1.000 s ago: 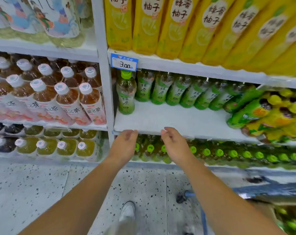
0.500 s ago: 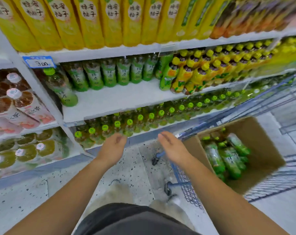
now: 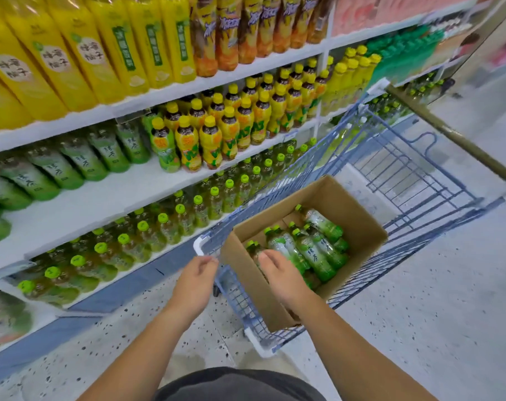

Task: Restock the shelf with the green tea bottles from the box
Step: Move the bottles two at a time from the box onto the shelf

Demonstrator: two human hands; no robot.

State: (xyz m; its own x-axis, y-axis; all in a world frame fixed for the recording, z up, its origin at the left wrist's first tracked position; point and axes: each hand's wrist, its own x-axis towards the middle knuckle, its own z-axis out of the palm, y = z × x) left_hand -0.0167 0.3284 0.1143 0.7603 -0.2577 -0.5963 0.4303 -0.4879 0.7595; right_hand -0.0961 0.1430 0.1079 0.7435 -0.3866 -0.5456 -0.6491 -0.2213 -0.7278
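A cardboard box point(image 3: 359, 227) stands in a blue wire cart point(image 3: 414, 169) and holds several green tea bottles point(image 3: 315, 250) lying on their sides. My right hand point(image 3: 278, 277) is inside the box's near end, fingers apart, over the bottles; it grips nothing that I can see. My left hand point(image 3: 195, 280) hovers open just left of the box, by the cart's near corner. The middle shelf point(image 3: 101, 198) has a row of green tea bottles point(image 3: 81, 160) at its back and a bare white front.
Yellow-capped bottles point(image 3: 217, 131) fill the shelf's right part. Green-capped bottles point(image 3: 147, 235) crowd the shelf below. Tall yellow bottles point(image 3: 86, 56) line the shelf above. The speckled floor point(image 3: 434, 314) stretches right of the cart.
My view has swung right, from the shelf to the cart. Both hands dropped from the shelf edge; the right hand moved into the box, the left came up beside it.
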